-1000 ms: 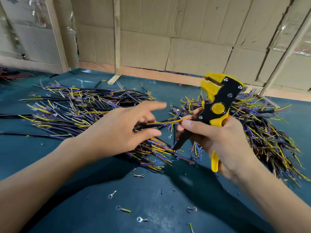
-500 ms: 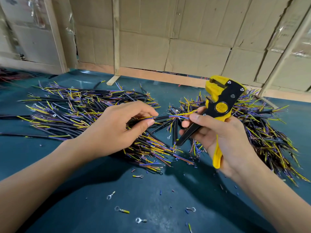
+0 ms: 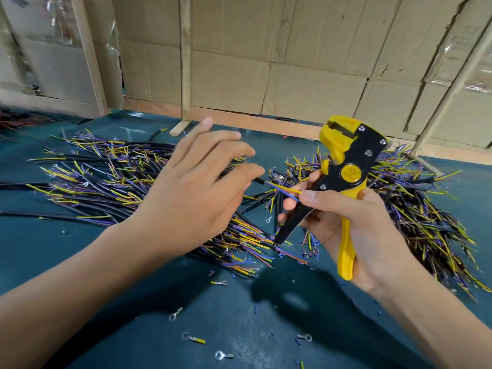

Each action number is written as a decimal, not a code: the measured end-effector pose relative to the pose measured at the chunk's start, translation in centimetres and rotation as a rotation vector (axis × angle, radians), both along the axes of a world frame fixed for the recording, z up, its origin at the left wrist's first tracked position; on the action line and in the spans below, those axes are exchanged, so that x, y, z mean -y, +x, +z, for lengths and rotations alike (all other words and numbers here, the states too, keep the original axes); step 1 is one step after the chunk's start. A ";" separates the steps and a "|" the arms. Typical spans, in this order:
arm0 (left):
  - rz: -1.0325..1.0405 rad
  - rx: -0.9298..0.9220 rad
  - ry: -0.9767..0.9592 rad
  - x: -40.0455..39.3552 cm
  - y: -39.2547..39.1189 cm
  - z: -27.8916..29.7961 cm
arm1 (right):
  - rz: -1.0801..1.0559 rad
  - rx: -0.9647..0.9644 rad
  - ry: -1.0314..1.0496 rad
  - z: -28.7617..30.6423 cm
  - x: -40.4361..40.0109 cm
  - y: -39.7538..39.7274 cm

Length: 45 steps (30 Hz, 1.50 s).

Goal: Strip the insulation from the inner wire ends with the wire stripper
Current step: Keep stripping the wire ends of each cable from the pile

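Note:
My right hand [image 3: 367, 235] grips the yellow and black wire stripper [image 3: 346, 177] by its handles, with the jaws pointing up. The same hand's thumb and forefinger pinch the yellow and blue inner wire ends [image 3: 286, 191] of a black cable [image 3: 259, 180]. That cable runs left under the thumb of my left hand [image 3: 197, 187]. The left hand hovers over the pile with its fingers spread and blurred, and I see no grip on the cable.
One heap of black cables [image 3: 106, 179] with yellow and purple ends lies on the left of the teal table [image 3: 80, 262], and another heap [image 3: 426, 214] lies on the right. Ring terminals [image 3: 223, 356] and insulation scraps are scattered near the front. A cardboard wall [image 3: 306, 83] stands behind.
My left hand pinched the cable half a second ago; now its fingers are spread. My right hand has kept its pinch on the inner wire ends and the stripper has stayed upright.

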<state>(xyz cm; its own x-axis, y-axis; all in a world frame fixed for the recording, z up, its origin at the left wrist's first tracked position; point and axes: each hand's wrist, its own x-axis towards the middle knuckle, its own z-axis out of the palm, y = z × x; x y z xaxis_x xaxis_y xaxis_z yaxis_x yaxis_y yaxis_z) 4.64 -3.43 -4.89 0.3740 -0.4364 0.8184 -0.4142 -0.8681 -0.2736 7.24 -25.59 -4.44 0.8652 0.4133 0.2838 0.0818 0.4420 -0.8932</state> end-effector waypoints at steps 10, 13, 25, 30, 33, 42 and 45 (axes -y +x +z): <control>-0.243 -0.073 -0.125 0.5 -0.2 -0.3 | 0.045 -0.166 -0.023 0.2 -0.1 0.2; -0.298 -0.193 -0.280 0.3 -0.5 -0.6 | 0.076 -0.162 -0.026 0.3 -0.2 -0.1; -0.770 -0.748 -1.007 1.5 -1.2 -0.4 | 0.127 -0.126 -0.031 0.3 -0.7 -0.8; -0.701 -0.815 -1.114 2.2 -1.1 -0.1 | 0.097 -0.081 -0.068 0.2 -0.8 -1.0; -0.673 -0.830 -1.132 2.2 -1.2 0.1 | 0.109 -0.083 -0.085 0.2 -0.9 -1.2; -0.733 -0.921 -1.369 2.3 -0.7 0.1 | 0.110 -0.104 -0.095 -0.3 -1.5 -1.4; -0.709 -0.916 -1.449 2.6 -0.6 0.0 | 0.097 -0.095 -0.091 -0.3 -1.6 -1.5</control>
